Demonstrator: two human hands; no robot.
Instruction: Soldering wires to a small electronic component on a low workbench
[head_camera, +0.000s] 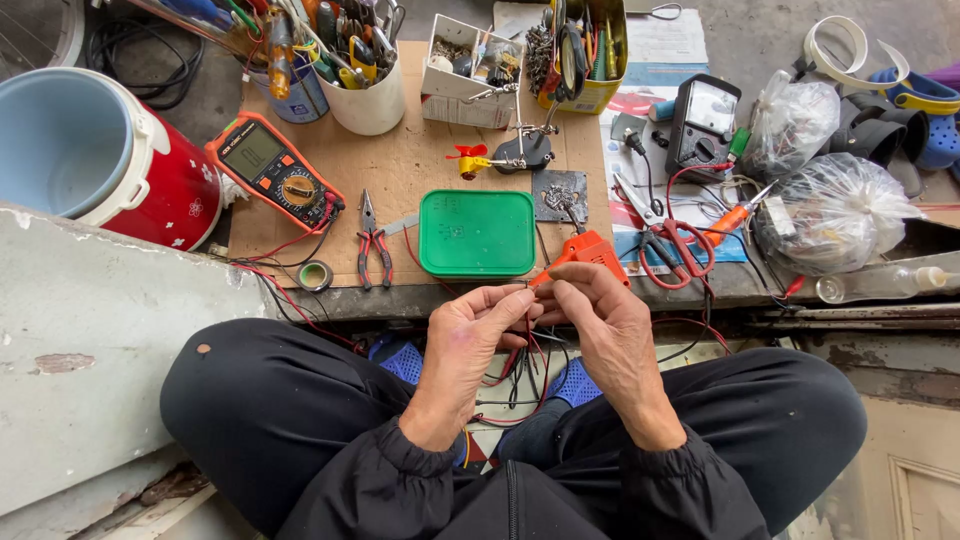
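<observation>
Head view: left hand (470, 335) and right hand (605, 320) meet fingertip to fingertip, pinched on thin red and black wires (520, 375) over the lap, just off the brown cardboard mat's (400, 165) near edge. Green square plastic lid (477, 233) sits at that edge, orange soldering iron (590, 250) beside it.

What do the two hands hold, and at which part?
Both the left hand and right hand pinch thin wires at their upper ends, between fingertips; the exact part is too small to tell.

lidded box (476, 232) mid-board, meter (275, 168) left, pliers (374, 240) between, scissors (672, 243) right, perhaps wires under both hands.
</observation>
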